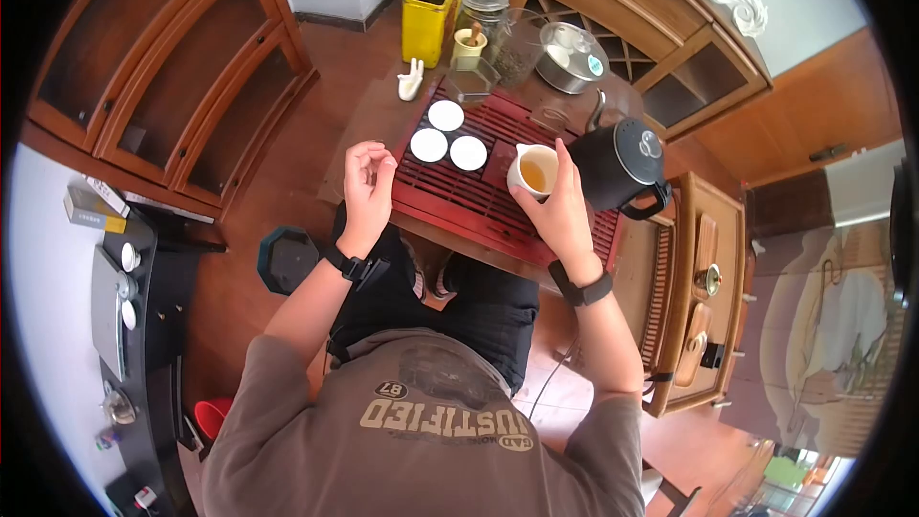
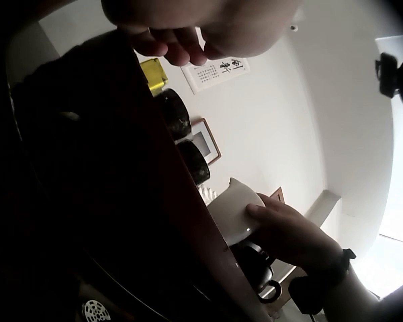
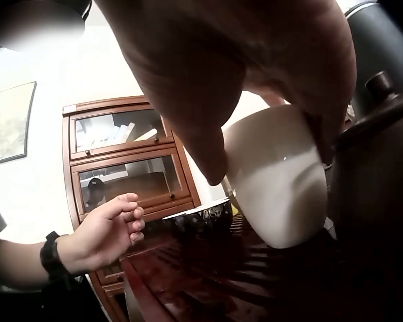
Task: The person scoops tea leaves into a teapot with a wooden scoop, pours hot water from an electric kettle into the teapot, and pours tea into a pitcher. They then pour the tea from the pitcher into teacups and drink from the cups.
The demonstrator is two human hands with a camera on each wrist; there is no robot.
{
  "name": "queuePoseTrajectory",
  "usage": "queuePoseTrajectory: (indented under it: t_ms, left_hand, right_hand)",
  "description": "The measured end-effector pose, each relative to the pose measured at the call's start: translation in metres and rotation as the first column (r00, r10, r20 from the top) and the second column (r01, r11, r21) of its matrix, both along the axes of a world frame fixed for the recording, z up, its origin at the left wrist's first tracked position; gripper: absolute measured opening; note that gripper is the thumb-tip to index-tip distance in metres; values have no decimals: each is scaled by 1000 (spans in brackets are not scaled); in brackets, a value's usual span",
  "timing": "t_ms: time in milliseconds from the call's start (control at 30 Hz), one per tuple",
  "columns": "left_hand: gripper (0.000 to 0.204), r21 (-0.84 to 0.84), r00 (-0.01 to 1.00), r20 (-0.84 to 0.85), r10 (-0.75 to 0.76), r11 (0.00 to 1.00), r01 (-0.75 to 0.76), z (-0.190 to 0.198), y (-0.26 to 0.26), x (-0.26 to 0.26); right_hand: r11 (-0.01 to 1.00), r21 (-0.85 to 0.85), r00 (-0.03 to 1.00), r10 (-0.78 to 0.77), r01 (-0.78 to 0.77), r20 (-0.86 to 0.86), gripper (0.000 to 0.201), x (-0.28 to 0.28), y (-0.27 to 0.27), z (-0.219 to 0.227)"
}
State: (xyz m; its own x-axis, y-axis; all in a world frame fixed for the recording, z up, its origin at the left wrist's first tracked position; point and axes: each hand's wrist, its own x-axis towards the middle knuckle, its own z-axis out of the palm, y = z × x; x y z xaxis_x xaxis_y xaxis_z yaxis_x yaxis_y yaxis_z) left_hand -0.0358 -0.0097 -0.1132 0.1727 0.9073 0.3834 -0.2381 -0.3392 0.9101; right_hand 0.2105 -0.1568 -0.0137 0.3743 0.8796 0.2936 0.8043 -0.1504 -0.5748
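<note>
My right hand (image 1: 560, 215) grips a small white pitcher (image 1: 523, 170) between thumb and fingers. The pitcher has a pouring spout and amber tea (image 1: 538, 172) in it. In the right wrist view the white pitcher (image 3: 275, 178) stands close over the slatted tray, slightly tilted. Near the tray's left edge, my left hand (image 1: 368, 193) hovers with loosely curled fingers and nothing in them. Three teacups, white inside, sit grouped on the dark red tea tray (image 1: 421, 193); one cup (image 1: 468, 153) is nearest the pitcher. Their outsides look dark and patterned in the right wrist view.
A black kettle (image 1: 613, 168) stands right beside my right hand. Toward the back are a yellow tin (image 1: 431, 19), a glass jar (image 1: 485, 5), a lidded steel pot (image 1: 571, 62) and a white hand-shaped figurine (image 1: 411, 81). A wooden side table (image 1: 661, 364) adjoins on the right.
</note>
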Motion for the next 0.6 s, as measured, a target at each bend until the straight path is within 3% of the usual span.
queuePoseTrajectory:
  t_ms: [167,200,233,300,367,500,600]
  left_hand:
    - [24,-39,994,46,102,994,-101,-10,26,-18]
    - [24,-86,993,60,103,992,-97,-10,29,-20]
    - [24,-133,992,75,102,987,-92,-10,31,-22]
    - [24,-177,987,137,87,982,-62,-10,31,-22]
    - [24,-220,977,198,76,975,-31,-8,30,-20]
    - [27,-229,966,254,52,973,8,-3,28,-8]
    - [27,-235,969,248,24,971,36,5,26,1]
  right_hand:
    - [998,-7,994,-63,63,-92,100,-3,10,0]
    - [995,-9,962,-101,102,-252,102,-8,13,6]
    - [995,-8,965,-95,96,-246,102,-9,15,7]
    - [976,193,885,-3,105,-466,101,-10,19,11]
    - [972,192,785,10,139,-620,95,-13,21,27]
    - [923,314,643,103,223,-759,79,-5,30,39]
    - [914,333,575,148,231,-805,84,-2,35,53]
